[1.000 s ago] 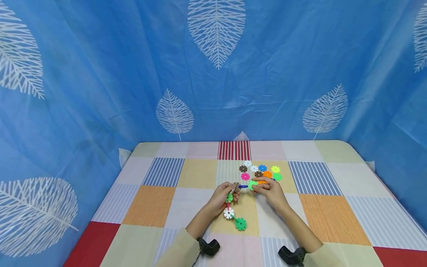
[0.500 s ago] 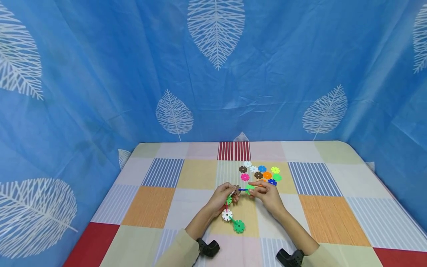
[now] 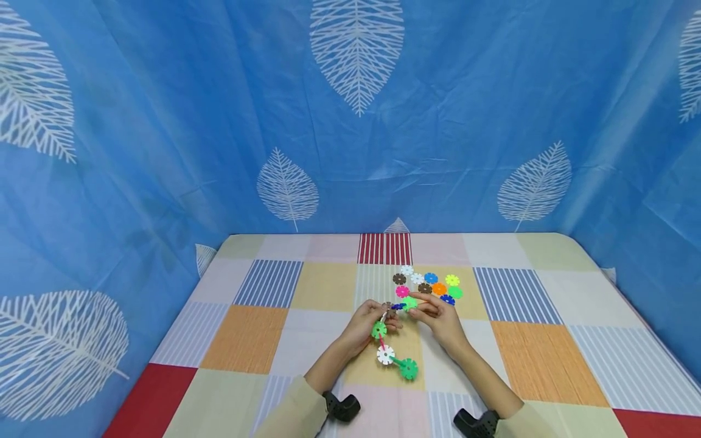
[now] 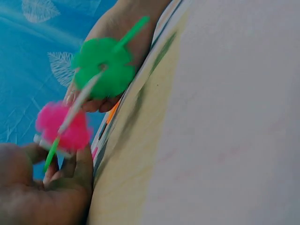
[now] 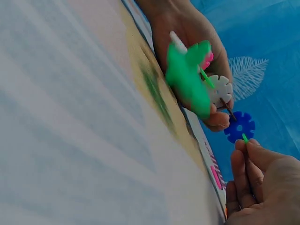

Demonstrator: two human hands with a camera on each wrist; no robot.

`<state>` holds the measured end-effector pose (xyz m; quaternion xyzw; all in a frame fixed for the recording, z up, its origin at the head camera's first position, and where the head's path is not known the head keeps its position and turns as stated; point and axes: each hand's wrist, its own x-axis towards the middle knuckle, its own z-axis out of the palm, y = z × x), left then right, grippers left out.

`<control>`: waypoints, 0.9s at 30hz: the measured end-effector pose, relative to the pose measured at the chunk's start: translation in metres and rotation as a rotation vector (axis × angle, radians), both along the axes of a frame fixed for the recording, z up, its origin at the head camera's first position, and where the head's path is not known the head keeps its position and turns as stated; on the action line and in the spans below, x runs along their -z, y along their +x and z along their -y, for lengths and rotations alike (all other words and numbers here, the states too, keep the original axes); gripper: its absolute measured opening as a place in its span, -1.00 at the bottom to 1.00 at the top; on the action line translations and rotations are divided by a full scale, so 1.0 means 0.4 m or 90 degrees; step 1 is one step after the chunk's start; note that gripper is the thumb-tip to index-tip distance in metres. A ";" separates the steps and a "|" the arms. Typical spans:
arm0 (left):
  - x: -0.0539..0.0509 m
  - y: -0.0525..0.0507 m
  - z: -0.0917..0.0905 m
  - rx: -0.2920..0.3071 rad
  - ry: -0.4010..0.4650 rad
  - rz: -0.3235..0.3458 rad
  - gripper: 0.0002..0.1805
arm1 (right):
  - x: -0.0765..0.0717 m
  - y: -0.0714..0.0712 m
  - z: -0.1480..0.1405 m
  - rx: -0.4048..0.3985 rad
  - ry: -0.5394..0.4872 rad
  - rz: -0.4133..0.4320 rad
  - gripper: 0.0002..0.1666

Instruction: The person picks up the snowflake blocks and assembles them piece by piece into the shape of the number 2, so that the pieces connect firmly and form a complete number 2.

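A dangling chain of slotted plastic snowflake discs hangs from my left hand (image 3: 361, 328), whose fingers grip it near the brown disc (image 3: 388, 308). Lower on the chain are a light green disc, a white disc (image 3: 386, 354) and, at the loose end, a darker green disc (image 3: 408, 369). My right hand (image 3: 442, 323) pinches another light green disc (image 3: 409, 303) between thumb and finger. Edge-on in the right wrist view, that disc meets the blue disc (image 5: 240, 127), which links toward the left hand. The left wrist view shows a pink disc (image 4: 65, 126) of the chain, blurred.
Loose discs lie just beyond the hands, among them a pink one (image 3: 402, 291), an orange one (image 3: 439, 289) and a yellow one (image 3: 452, 280). They rest on a patchwork cloth (image 3: 328, 286). A blue leaf-print curtain (image 3: 449, 121) stands behind the table.
My right hand has shifted slightly left and nearer with the light green disc, toward my left hand. The chain's loose end has swung to the right.
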<state>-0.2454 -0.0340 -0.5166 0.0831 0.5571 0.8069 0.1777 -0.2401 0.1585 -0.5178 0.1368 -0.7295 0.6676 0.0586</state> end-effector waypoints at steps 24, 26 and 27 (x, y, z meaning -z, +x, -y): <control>-0.013 -0.001 0.007 0.108 -0.072 -0.020 -0.76 | -0.018 0.014 0.007 -0.078 0.108 -0.061 -0.58; -0.015 0.000 0.006 0.101 -0.072 -0.013 -0.80 | -0.020 0.008 -0.004 -0.039 0.140 -0.077 -0.59; -0.015 0.000 0.006 0.097 -0.070 -0.010 -0.82 | -0.012 -0.001 -0.015 -0.012 0.162 -0.093 -0.59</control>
